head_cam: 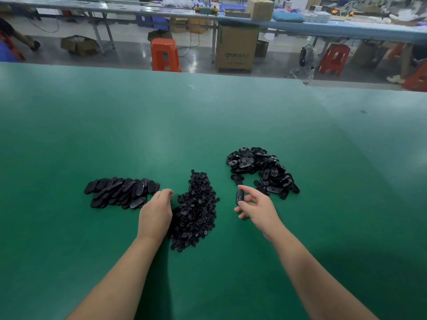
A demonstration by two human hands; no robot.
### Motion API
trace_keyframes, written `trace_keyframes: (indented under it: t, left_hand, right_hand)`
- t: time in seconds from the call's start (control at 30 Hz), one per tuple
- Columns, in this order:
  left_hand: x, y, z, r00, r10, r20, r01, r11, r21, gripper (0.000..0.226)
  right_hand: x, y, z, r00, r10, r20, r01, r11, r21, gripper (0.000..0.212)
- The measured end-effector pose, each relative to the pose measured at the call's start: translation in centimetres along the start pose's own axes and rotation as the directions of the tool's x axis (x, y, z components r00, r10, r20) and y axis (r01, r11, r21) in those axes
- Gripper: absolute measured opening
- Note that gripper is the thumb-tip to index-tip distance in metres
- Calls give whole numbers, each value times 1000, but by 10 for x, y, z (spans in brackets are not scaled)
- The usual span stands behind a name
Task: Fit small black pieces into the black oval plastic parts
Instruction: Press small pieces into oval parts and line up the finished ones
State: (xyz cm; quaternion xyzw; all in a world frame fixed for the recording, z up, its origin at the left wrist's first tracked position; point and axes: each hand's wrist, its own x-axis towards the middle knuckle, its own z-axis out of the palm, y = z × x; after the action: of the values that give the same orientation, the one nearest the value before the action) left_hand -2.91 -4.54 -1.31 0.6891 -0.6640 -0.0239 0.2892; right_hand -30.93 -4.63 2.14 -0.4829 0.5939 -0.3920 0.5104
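Note:
A heap of small black pieces (197, 211) lies in the middle of the green table (208, 116). Right of it sits a loose pile of black oval parts (263, 169), hollow sides showing. On the left, oval parts (120, 192) lie in overlapping rows, smooth sides up. My right hand (256, 205) pinches one black oval part (239, 196) upright between thumb and fingers, just below the right pile. My left hand (156, 214) rests at the left edge of the small-piece heap with its fingers curled down; whether it holds a piece is hidden.
Beyond the table's far edge there is an aisle with orange stools (165, 54), a large cardboard box (235, 48) and long benches (323, 26) with boxes. A person's leg (25, 39) shows at the far left.

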Motion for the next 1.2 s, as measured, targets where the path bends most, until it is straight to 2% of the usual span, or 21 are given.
trace_keyframes:
  t: [0.17,0.33,0.53,0.63,0.7,0.77,0.87,0.93,1.07,1.2]
  left_hand:
    - [0,0,-1,1000,3,-17,-3,999,-43,10]
    - [-1,-2,0,1000,-19,-17,17,996,-92,12]
    - [1,-1,-3,997,-67,-34,61,986,-158,13]
    - [4,4,-4,985,-170,-12,163,959,-232,14]
    - [8,16,-5,946,-324,21,304,862,-406,13]
    - [11,34,-4,902,-418,110,399,708,-583,17]
    - [14,64,1,856,-443,266,481,496,-723,12]
    - [13,81,5,851,-419,317,494,431,-755,10]
    - [7,104,10,868,-311,387,495,482,-723,12]
    - [0,119,13,875,-228,427,472,597,-649,11]
  right_hand:
    - [-3,11,20,997,-28,-69,19,992,-128,32]
    - [-11,25,32,964,-226,-141,186,950,-250,17]
    - [-10,27,31,967,-209,-146,181,966,-183,19]
    - [-10,29,32,968,-197,-153,170,970,-173,20]
    - [-8,30,32,971,-185,-149,158,971,-181,24]
    - [-7,31,32,977,-159,-139,135,977,-165,30]
    - [-6,32,33,978,-153,-140,131,979,-157,27]
    - [-5,32,33,975,-164,-148,140,977,-160,24]
    - [-6,33,31,971,-182,-153,163,978,-133,22]
    - [-7,32,30,967,-186,-173,167,978,-123,21]
